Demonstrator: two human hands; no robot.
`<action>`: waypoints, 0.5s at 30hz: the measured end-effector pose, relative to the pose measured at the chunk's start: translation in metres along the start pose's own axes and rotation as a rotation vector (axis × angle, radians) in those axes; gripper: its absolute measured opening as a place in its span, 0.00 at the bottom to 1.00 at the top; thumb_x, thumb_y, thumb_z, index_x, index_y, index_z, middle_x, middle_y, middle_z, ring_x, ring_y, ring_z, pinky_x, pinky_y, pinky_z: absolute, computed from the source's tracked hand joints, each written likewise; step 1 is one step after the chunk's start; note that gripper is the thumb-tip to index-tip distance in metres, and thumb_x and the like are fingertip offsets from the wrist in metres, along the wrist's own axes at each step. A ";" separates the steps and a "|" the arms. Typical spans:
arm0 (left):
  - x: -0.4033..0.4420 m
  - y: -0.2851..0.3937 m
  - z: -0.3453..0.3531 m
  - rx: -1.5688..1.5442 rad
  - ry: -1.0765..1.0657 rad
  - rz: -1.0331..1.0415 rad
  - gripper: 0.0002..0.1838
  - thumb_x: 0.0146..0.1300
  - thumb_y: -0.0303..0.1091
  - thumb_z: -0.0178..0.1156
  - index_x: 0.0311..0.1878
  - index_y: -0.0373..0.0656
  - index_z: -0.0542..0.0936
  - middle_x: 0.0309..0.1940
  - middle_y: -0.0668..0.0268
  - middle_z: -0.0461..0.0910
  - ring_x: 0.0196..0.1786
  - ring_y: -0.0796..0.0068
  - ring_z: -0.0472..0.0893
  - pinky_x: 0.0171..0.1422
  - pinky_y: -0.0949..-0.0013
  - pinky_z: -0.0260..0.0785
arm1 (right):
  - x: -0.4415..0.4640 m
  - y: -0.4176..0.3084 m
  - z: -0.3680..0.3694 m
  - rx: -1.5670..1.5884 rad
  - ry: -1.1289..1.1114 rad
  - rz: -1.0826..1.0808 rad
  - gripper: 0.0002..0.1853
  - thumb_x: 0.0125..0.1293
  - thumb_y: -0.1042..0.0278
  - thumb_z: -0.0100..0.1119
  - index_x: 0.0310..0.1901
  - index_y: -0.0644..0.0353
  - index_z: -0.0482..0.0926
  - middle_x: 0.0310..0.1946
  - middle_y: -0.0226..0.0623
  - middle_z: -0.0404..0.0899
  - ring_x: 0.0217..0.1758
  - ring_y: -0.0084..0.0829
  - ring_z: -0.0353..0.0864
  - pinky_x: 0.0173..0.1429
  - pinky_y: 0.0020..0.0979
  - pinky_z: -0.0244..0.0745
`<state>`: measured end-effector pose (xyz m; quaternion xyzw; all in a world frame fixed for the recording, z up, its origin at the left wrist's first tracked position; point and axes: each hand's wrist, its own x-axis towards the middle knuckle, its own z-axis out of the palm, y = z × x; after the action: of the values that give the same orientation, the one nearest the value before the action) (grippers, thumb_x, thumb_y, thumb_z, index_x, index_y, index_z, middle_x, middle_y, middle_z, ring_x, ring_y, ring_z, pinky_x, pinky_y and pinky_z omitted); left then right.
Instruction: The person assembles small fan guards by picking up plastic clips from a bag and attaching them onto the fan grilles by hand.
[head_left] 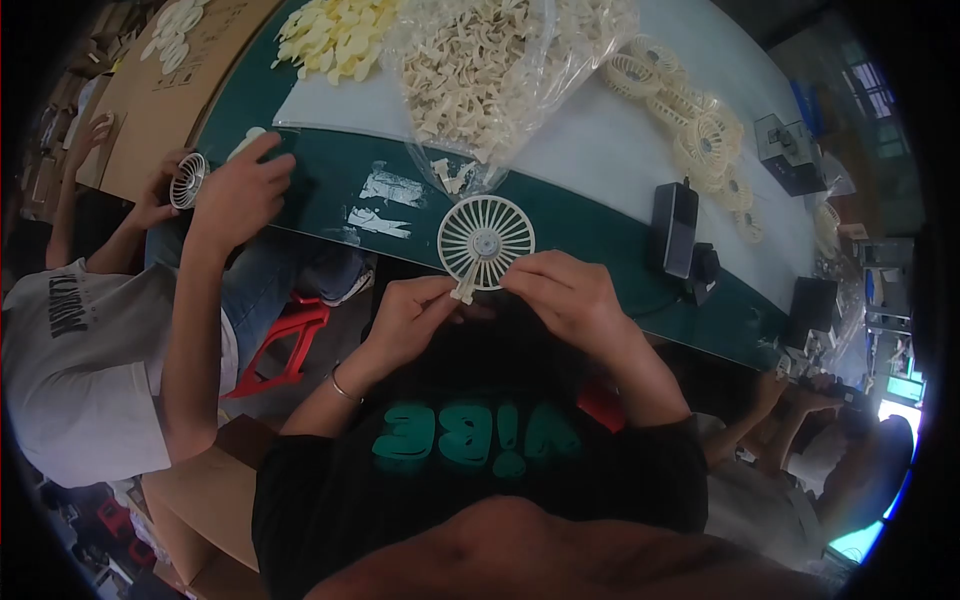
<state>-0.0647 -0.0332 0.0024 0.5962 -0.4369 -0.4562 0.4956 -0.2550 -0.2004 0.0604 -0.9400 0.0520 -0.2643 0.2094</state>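
Observation:
In front of my chest is a round, cream fan grille (487, 240) with thin spokes and a solid hub. My right hand (568, 292) pinches its lower right rim between thumb and fingers. At the lower left rim, my left hand (412, 312) has its fingertips closed on a small cream plastic clip (463, 292), which lies against the grille's lower edge. The far side of the left fingers is partly hidden. Just beyond the grille, the mouth of a clear plastic bag (470, 178) hangs at the table edge, with loose cream pieces in it.
On the green-topped table (330, 170) lie a heap of small cream parts (490, 75), yellowish flat pieces (335, 38) and several stacked grilles (705, 135). A dark box-shaped device (675, 228) stands at right. A co-worker (110, 350) at left holds another grille (189, 181); another person (800, 460) sits right.

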 end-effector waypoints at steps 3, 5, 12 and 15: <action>0.002 0.002 0.002 -0.358 0.038 -0.071 0.27 0.71 0.18 0.59 0.73 0.36 0.72 0.46 0.61 0.89 0.43 0.76 0.88 0.47 0.75 0.80 | 0.002 0.002 -0.001 0.088 -0.022 0.002 0.16 0.58 0.76 0.68 0.49 0.52 0.85 0.45 0.29 0.85 0.44 0.33 0.87 0.40 0.31 0.84; 0.003 -0.001 0.001 -0.483 0.097 -0.122 0.37 0.68 0.18 0.62 0.79 0.37 0.64 0.44 0.63 0.90 0.44 0.79 0.87 0.49 0.73 0.81 | 0.009 -0.001 -0.007 0.113 -0.108 0.019 0.12 0.59 0.77 0.71 0.44 0.53 0.87 0.44 0.33 0.87 0.42 0.37 0.88 0.40 0.33 0.84; 0.007 -0.006 -0.015 -0.005 0.099 0.176 0.42 0.57 0.18 0.72 0.77 0.42 0.69 0.56 0.51 0.86 0.50 0.72 0.88 0.54 0.71 0.81 | 0.011 0.010 0.000 0.124 -0.252 0.005 0.13 0.63 0.73 0.68 0.49 0.50 0.86 0.47 0.25 0.85 0.46 0.33 0.87 0.41 0.33 0.83; 0.010 -0.002 -0.023 0.133 0.123 0.367 0.30 0.51 0.19 0.75 0.61 0.42 0.82 0.68 0.47 0.78 0.59 0.63 0.86 0.61 0.67 0.79 | 0.016 0.020 0.009 0.287 -0.277 0.031 0.11 0.66 0.73 0.68 0.49 0.52 0.86 0.47 0.28 0.85 0.46 0.36 0.86 0.44 0.33 0.83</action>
<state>-0.0405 -0.0380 0.0017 0.5647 -0.5364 -0.2911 0.5555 -0.2369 -0.2190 0.0526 -0.9270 -0.0012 -0.1337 0.3503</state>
